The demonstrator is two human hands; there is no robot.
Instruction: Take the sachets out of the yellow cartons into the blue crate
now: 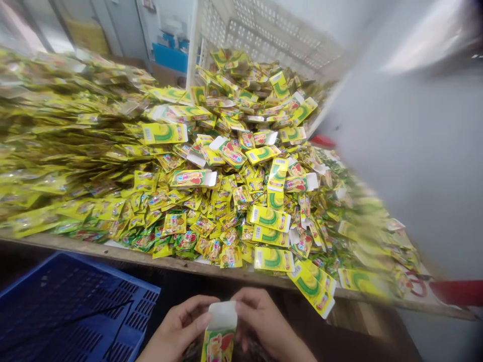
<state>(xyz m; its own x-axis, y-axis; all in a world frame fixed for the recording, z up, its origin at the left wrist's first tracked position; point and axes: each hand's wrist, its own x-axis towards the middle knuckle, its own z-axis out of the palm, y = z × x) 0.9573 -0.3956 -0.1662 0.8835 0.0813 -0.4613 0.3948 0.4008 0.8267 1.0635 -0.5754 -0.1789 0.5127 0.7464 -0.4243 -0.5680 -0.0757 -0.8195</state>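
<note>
Between left grip and right grip, carton; beyond both, on bench, sachets and more cartons; behind these, crate; left of left grip, basket.

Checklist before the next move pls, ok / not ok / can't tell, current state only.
1. Left hand on the carton: ok, thumb and fingers at its left side.
2. Right hand at the white flap: ok, fingertips by its right edge; whether they pinch it, cannot tell.
3. Flap closed: not ok, it stands up.
4. Carton filled: cannot tell, its inside is hidden.
5. Cartons fully on the table: not ok, one yellow carton juts over the front edge.
6. Blue crate in view: ok, below the table edge on the left.
</note>
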